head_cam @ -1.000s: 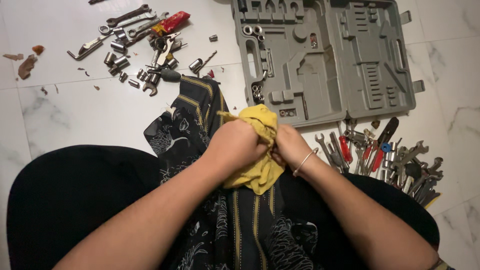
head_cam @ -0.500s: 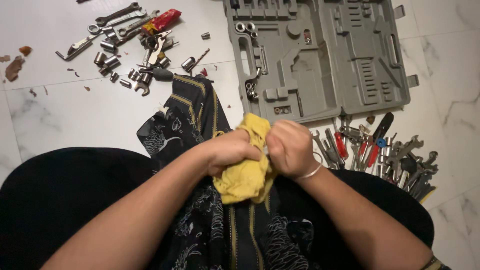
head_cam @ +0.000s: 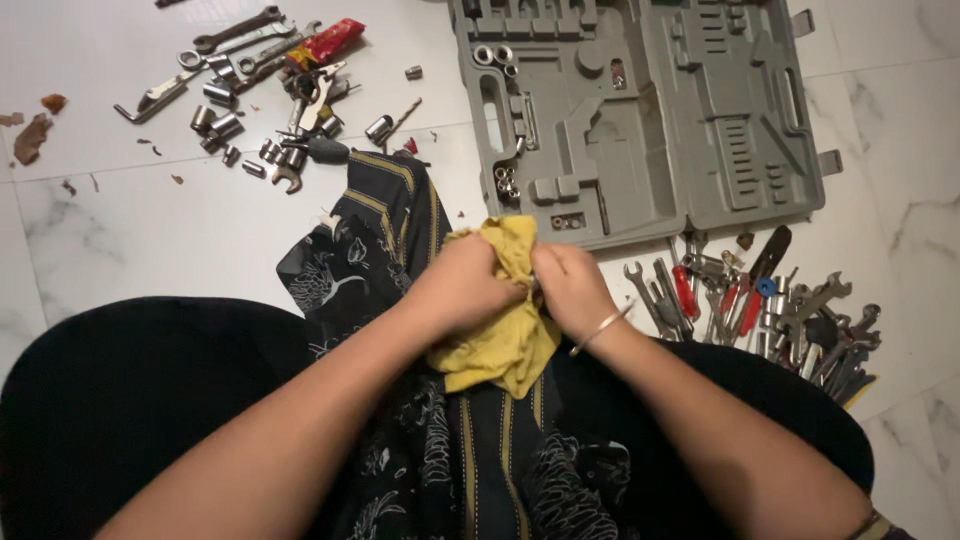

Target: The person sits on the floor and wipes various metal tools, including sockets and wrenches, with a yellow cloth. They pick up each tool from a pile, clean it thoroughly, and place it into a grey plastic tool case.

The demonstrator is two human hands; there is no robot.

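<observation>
Both hands, left (head_cam: 462, 285) and right (head_cam: 572, 288), are closed around a yellow rag (head_cam: 508, 335) over the lap, whatever is inside hidden, while the grey case (head_cam: 690, 180) sits mostly unfilled and tools (head_cam: 770, 310) and sockets (head_cam: 240, 125) lie on the floor (head_cam: 170, 225).

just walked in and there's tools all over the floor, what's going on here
A person sits on the floor with both hands closed around a bunched yellow cloth held over their lap: left hand, right hand. Whatever is inside the cloth is hidden. An open grey tool case, mostly unfilled, lies on the white tile ahead. One heap of wrenches and sockets lies to its left, and another pile of wrenches and red-handled tools beside the person's right arm.
</observation>
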